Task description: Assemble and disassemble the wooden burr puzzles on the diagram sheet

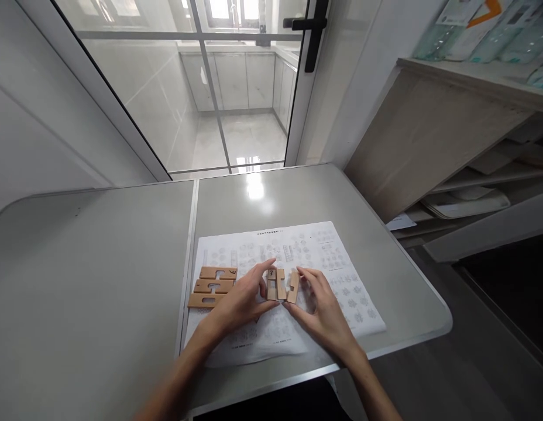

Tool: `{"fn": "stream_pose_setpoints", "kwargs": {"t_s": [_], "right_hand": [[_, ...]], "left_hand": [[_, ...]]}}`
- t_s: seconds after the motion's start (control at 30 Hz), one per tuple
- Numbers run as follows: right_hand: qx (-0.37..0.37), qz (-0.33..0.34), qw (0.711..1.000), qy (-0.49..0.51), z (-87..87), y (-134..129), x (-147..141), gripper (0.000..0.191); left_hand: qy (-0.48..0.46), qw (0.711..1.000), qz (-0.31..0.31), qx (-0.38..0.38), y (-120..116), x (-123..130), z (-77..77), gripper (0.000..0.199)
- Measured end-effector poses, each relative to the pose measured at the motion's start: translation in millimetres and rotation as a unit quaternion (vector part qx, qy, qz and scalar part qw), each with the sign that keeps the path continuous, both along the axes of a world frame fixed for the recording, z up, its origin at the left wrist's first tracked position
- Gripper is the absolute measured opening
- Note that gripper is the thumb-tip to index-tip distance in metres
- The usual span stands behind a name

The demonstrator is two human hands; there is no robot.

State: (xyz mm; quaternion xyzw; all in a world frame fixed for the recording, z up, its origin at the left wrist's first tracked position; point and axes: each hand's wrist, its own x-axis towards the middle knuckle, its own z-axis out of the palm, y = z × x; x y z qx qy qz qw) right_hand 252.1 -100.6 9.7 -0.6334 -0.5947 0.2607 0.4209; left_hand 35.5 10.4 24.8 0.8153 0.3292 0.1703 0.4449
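Three small notched wooden blocks stand side by side above a printed paper sheet (342, 304). My left hand (243, 295) pinches the left-hand wooden block (271, 275), marked with a 3, between thumb and fingers. Beside it is a middle wooden block (281, 286) with a cut-out; what supports it I cannot tell. The right-hand wooden block (293, 286), slightly tilted and notched, is gripped at its two ends by my right hand (322, 310). Left of my left hand lie three longer slotted wooden pieces (210, 286) in a stack of rows, their right ends partly covered by that hand.
The sheet, covered in faint diagrams, lies on a grey table (122, 263) with a metal seam (191, 228). Behind the table is a glass door (245, 105) with a black handle (313, 26). To the right stands a shelf unit (421, 123) with plastic bottles (486, 44) on top.
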Motion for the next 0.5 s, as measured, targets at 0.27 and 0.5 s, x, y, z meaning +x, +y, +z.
{"fn": "stream_pose_setpoints", "kwargs": {"t_s": [0.27, 0.5], "right_hand": [[0.013, -0.064, 0.997, 0.043, 1.8, -0.3, -0.9, 0.055], [-0.005, -0.088, 0.953, 0.290, 10.7, 2.0, -3.0, 0.061]], "left_hand": [[-0.001, 0.999, 0.015, -0.029, 2.2, -3.6, 13.0, 0.085], [-0.124, 0.991, 0.047, -0.023, 0.4, -0.4, 24.8, 0.079]]}}
